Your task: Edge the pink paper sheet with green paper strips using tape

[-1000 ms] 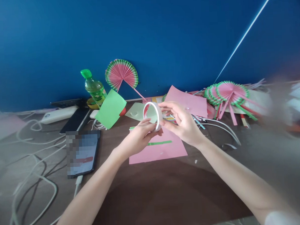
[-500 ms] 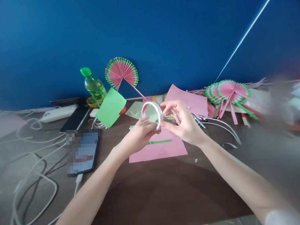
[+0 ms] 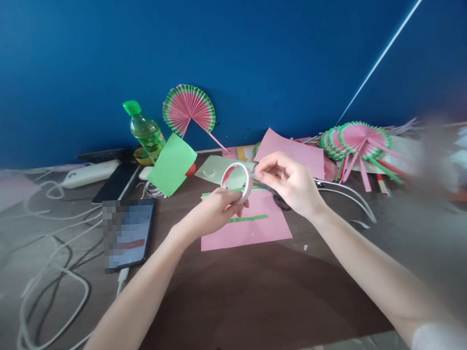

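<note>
My left hand point(image 3: 215, 211) grips a white roll of tape point(image 3: 238, 181) from below, holding it upright above a pink paper sheet point(image 3: 246, 227) with green strips on it. My right hand point(image 3: 290, 182) is just right of the roll, its thumb and forefinger pinched at the roll's edge, apparently on the tape's end. Dark scissors point(image 3: 278, 198) lie on the table partly hidden under my right hand.
A phone point(image 3: 129, 233) on a white cable lies at the left, with more cables point(image 3: 48, 286) beside it. A green bottle point(image 3: 145, 131), a green sheet point(image 3: 171, 165), pink-and-green paper fans point(image 3: 189, 109) and a fan pile point(image 3: 358, 141) stand along the blue wall.
Both hands and the tape roll have sunk slightly toward the pink sheet. My right fingers moved from around the roll's rim to a pinch at its right edge.
</note>
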`<state>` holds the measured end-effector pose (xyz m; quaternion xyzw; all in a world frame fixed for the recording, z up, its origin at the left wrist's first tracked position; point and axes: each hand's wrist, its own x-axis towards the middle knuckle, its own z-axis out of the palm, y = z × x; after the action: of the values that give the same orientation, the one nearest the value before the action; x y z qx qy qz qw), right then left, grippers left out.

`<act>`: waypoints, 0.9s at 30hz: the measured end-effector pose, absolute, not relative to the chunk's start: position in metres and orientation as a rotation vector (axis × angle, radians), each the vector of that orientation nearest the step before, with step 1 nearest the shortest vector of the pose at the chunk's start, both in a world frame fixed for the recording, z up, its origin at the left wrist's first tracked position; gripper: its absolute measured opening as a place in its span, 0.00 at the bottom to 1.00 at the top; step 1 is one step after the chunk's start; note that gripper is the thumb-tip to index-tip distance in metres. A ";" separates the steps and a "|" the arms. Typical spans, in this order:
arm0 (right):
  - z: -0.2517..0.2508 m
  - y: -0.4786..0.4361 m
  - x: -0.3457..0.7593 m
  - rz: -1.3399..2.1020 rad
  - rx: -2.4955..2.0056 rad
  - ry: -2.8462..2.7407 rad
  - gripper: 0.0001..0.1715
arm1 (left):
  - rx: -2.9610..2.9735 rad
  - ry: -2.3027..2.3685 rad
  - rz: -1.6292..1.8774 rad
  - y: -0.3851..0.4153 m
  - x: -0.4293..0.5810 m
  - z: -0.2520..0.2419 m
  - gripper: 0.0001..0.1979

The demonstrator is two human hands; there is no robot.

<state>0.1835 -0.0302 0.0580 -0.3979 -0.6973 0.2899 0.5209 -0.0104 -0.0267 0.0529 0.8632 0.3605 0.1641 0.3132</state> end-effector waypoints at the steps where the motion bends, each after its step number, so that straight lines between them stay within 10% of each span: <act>1: 0.058 -0.030 0.184 0.731 -0.966 -1.644 0.07 | 2.230 0.980 0.423 -0.027 -0.011 0.053 0.09; 27: 0.058 -0.025 0.189 1.289 -0.859 -1.319 0.12 | 1.720 0.907 0.590 -0.025 -0.014 0.058 0.13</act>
<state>0.1889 -0.0253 0.0583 -0.3591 -0.5516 0.5390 0.5256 -0.0137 -0.0250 0.0576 0.7194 0.3795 0.2468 0.5268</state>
